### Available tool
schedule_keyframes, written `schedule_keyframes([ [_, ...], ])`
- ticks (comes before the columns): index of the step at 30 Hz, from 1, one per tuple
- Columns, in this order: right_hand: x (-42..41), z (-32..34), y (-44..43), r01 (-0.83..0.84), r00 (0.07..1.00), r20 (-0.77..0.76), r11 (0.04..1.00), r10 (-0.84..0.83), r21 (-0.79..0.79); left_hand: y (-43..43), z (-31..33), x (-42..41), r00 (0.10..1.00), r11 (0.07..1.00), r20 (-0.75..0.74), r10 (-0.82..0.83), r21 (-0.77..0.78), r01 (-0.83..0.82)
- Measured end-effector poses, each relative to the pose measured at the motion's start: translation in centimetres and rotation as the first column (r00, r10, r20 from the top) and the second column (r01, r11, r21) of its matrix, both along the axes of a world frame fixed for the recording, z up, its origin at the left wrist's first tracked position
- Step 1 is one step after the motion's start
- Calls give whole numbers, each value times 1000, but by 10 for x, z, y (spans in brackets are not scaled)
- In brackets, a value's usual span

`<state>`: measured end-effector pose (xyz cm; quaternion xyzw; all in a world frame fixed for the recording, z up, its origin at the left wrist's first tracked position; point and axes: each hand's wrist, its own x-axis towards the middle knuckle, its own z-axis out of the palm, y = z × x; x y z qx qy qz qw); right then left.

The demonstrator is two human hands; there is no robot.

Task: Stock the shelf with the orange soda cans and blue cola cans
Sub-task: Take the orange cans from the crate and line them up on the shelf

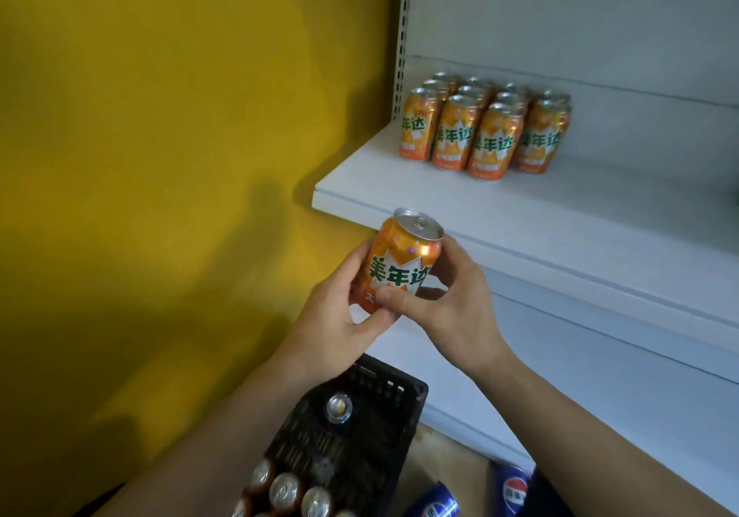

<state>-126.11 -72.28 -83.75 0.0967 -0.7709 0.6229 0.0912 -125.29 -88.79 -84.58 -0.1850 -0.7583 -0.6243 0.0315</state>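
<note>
Left to right: I am watching the black basket (384,408) sitting low with more cans in it; above it my left hand (340,316) and right hand (452,308) are together gripping one orange soda can (400,264), fingers (390,296) wrapping its lower half, just below the shelf (560,228) edge. I am judging that an uneven release could tip it against the stocked orange cans (480,133), toppling that block. Blue cola cans (440,504) are lying lowest right.
</note>
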Motion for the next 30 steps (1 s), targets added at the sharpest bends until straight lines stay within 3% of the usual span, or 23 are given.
schedule_keyframes([
  [3,-17,32,22,78,992,-102,997,-78,-2,26,33,-28,990,994,-139,-5,-106,-10],
  [6,-47,55,53,226,963,-164,972,-213,65,52,52,-67,965,945,-262,-7,-317,-79],
  [10,-87,73,99,418,904,-168,896,-394,150,69,45,-124,974,812,-207,-93,-581,-46],
  [13,-114,71,125,480,877,-136,857,-461,190,70,30,-166,972,674,-229,-60,-728,-130],
  [19,-159,52,145,544,839,-136,798,-527,260,80,6,-180,837,572,-546,20,-681,-458],
  [30,-185,36,156,608,786,-124,721,-606,332,79,0,-184,788,580,-614,40,-628,-519],
])
